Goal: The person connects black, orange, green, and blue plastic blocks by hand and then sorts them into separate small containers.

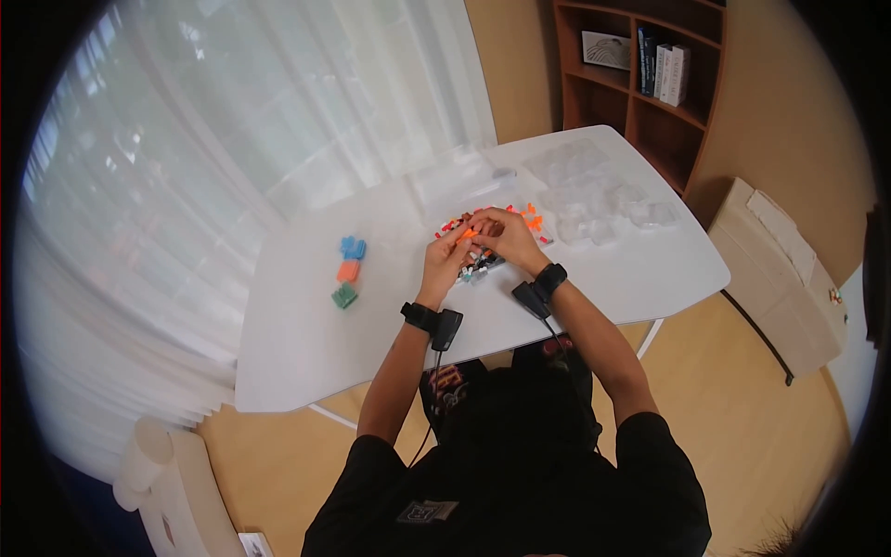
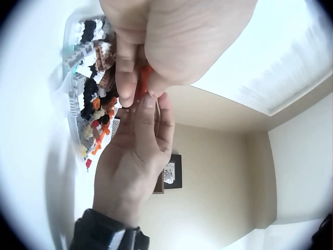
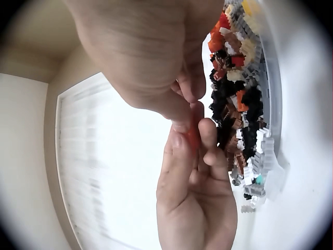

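Note:
Both hands meet above a clear tray (image 3: 270, 99) of small mixed bricks (image 2: 91, 78). Between their fingertips is an orange-red piece (image 2: 145, 78), also visible in the right wrist view (image 3: 193, 136) and in the head view (image 1: 469, 234). The left hand (image 1: 445, 265) pinches it between thumb and fingers. The right hand (image 1: 512, 243) pinches the same piece from the other side, its thumb meeting the left thumb. Fingers cover much of the piece, so its exact shape cannot be told.
Blue (image 1: 352, 248), orange (image 1: 348, 271) and green (image 1: 344, 296) brick blocks stand in a row on the left of the white table (image 1: 297, 343). Clear plastic containers (image 1: 594, 223) lie at the back right. Loose orange pieces (image 1: 533, 219) are beside the right hand.

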